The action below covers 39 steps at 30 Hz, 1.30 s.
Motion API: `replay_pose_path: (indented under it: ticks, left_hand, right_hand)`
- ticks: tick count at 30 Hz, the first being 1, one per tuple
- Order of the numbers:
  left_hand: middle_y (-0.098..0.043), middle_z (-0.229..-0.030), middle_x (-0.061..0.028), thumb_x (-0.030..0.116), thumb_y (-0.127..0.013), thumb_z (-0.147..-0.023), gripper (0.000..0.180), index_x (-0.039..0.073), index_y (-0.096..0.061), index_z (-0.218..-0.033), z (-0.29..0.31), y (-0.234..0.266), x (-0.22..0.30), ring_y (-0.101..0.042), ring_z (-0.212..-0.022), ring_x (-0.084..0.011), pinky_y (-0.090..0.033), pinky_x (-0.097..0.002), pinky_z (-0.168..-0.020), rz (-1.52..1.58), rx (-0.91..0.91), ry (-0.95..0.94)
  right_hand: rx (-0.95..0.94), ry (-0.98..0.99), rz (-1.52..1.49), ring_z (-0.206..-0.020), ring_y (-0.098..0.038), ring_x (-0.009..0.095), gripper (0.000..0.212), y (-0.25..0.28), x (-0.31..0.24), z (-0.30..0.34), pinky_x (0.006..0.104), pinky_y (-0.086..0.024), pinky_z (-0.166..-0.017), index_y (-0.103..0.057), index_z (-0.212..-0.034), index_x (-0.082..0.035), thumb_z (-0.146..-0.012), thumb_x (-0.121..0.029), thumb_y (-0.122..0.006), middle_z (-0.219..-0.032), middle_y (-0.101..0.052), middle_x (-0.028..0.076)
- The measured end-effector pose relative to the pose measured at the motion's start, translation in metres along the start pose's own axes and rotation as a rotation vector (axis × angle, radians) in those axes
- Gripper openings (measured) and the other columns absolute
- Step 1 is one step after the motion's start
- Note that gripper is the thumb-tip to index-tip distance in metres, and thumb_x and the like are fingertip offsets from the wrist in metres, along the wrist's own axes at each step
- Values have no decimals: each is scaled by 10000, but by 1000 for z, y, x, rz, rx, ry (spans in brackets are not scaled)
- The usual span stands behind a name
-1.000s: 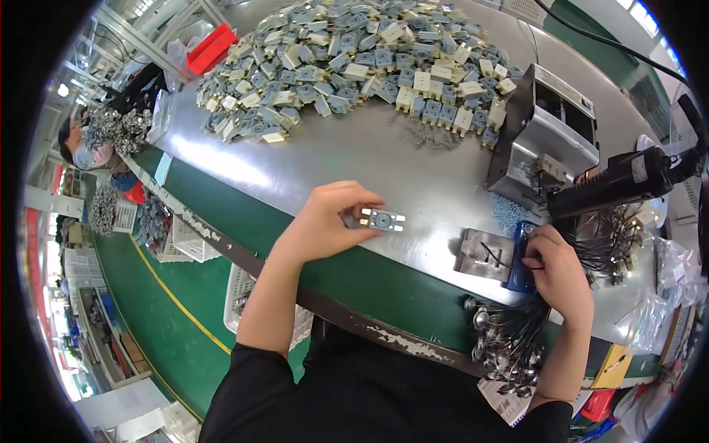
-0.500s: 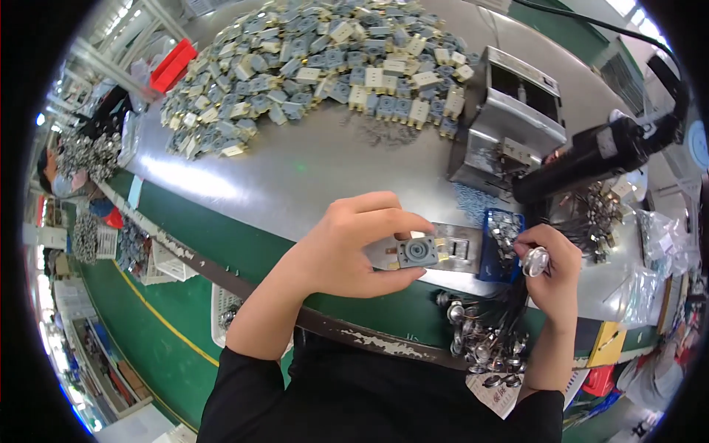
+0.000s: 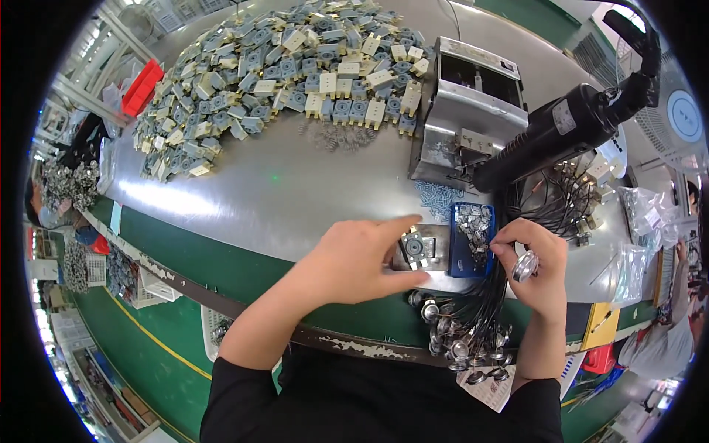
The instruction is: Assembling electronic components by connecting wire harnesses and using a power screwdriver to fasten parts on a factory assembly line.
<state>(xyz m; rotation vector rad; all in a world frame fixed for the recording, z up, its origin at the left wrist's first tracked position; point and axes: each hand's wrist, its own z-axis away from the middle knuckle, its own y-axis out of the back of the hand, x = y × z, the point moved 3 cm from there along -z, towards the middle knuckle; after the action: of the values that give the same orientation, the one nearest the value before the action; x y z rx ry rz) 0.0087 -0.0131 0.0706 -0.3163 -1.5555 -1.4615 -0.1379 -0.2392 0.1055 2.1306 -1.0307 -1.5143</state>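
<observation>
A small square grey switch block (image 3: 416, 249) with a round centre and brass terminals rests on a metal fixture plate (image 3: 437, 240). My left hand (image 3: 353, 260) is open beside it, thumb and forefinger spread around the block with gaps on both sides. My right hand (image 3: 543, 269) is closed, a round silver metal cap (image 3: 525, 266) held against its fingers. The tips of its thumb and forefinger pinch together at the right edge of a blue tray (image 3: 461, 265) of small metal pieces; whatever is between those tips is too small to make out.
A large heap of switch blocks (image 3: 295, 74) covers the back of the steel table. Right of it stand a metal box machine (image 3: 473, 111) and a black cylinder on an arm (image 3: 546, 136). Black wires with metal caps (image 3: 459, 347) hang over the front edge. Blue screws (image 3: 439, 198) lie behind the tray.
The block was between my left thumb and fingers; it now lies turned on the fixture, with those fingers spread off it. My right fingertips have come closer to the tray's edge. The view has shifted.
</observation>
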Motion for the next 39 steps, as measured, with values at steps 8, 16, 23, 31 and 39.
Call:
replay_pose_path:
  ticks: [8, 16, 23, 31, 39]
  left_hand:
    - [-743, -1112, -39, 256, -857, -819, 391, 166, -786, -1193, -16, -10, -12, -728, -939, -257, -586, -403, -809, -171, 254, -496]
    - [-696, -1007, 11, 244, -859, -832, 337, 236, -821, -1167, -14, -24, -20, -722, -826, -198, -578, -357, -708, -93, 324, -568]
    - [-696, -1020, 11, 239, -861, -845, 304, 229, -829, -1147, -11, -29, -27, -709, -753, -189, -570, -354, -658, -96, 331, -521]
    - [-707, -1061, -68, 181, -824, -873, 253, 111, -785, -1114, -20, 29, -59, -710, -760, -263, -577, -389, -691, -96, 798, -33]
    - [-691, -1086, -72, 176, -804, -895, 187, 99, -778, -1064, -42, 48, -95, -720, -857, -300, -576, -410, -754, -412, 678, -68]
  right_hand:
    - [-36, -18, -11, -753, -730, 221, 124, -5, -2, -6, 303, -559, -699, -697, -911, 7, -827, 72, -761, -842, -739, 108]
    - [-104, -56, 35, -745, -740, 229, 179, -11, -15, -22, 309, -568, -713, -710, -907, -4, -764, 88, -652, -828, -743, 105]
    - [-99, -70, 13, -763, -744, 247, 211, -13, -15, -20, 318, -573, -730, -721, -940, -5, -761, 83, -654, -846, -747, 107]
    - [-139, 18, -17, -815, -739, 280, 321, -10, -16, -17, 336, -572, -696, -750, -1006, -10, -708, 106, -719, -972, -749, 130]
    - [-164, 56, -55, -778, -734, 250, 153, -10, -24, -18, 331, -572, -675, -750, -832, -3, -698, 69, -729, -922, -755, 112]
